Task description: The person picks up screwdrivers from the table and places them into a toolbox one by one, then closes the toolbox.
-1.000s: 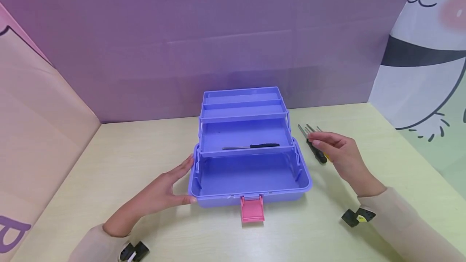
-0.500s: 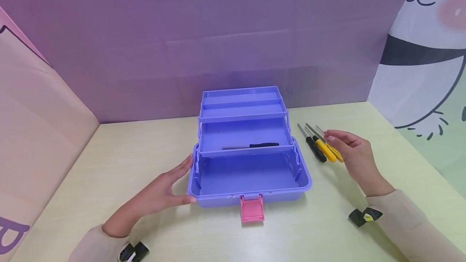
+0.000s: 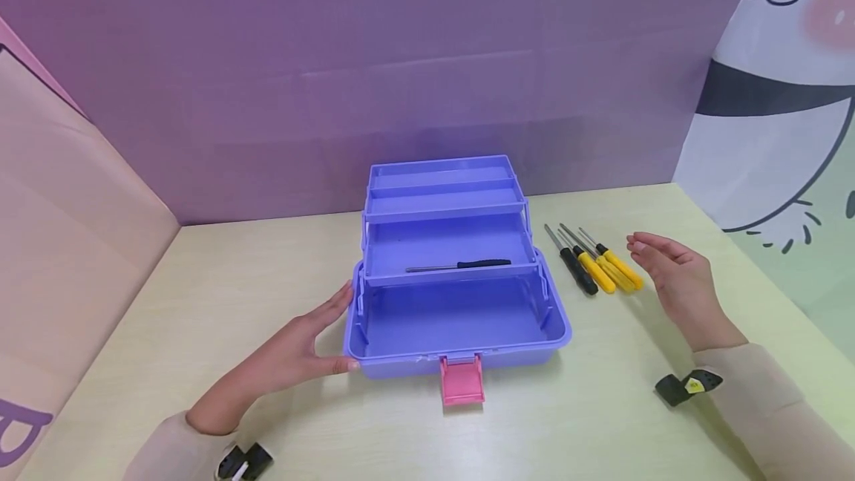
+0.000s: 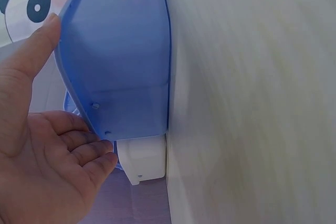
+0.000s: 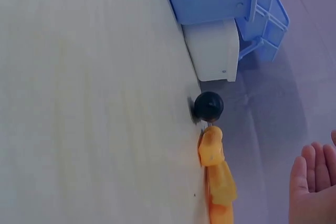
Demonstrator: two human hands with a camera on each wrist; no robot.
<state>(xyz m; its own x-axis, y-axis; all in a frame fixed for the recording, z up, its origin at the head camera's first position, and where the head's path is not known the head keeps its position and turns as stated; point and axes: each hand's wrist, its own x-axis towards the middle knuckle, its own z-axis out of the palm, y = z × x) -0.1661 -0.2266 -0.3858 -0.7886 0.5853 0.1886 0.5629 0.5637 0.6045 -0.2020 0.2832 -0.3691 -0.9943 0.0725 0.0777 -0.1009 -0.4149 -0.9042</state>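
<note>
A purple toolbox (image 3: pixel 461 368) with stepped trays raised stands on the table. My left hand (image 3: pixel 303 351) rests against its left end, thumb at the front corner and fingers along the side; the left wrist view shows thumb and fingertips right at the rim. A black-handled screwdriver (image 3: pixel 484 264) lies in the lower tray (image 3: pixel 447 240). Right of the box lie a black screwdriver (image 3: pixel 580 271) and several yellow-handled screwdrivers (image 3: pixel 621 267), side by side. Just right of these, my right hand (image 3: pixel 677 280) hovers with loosely bent fingers, nothing in them.
A pink latch (image 3: pixel 462 382) hangs down at the toolbox's front. Behind the pale wooden table (image 3: pixel 267 266) rises a purple backdrop (image 3: pixel 427 73), with a printed panel (image 3: pixel 775 139) at the right. Wrist cameras are strapped to both sleeves.
My right hand has moved right, away from over the screwdrivers, and the yellow handles now show fully. My left hand and the toolbox have stayed put.
</note>
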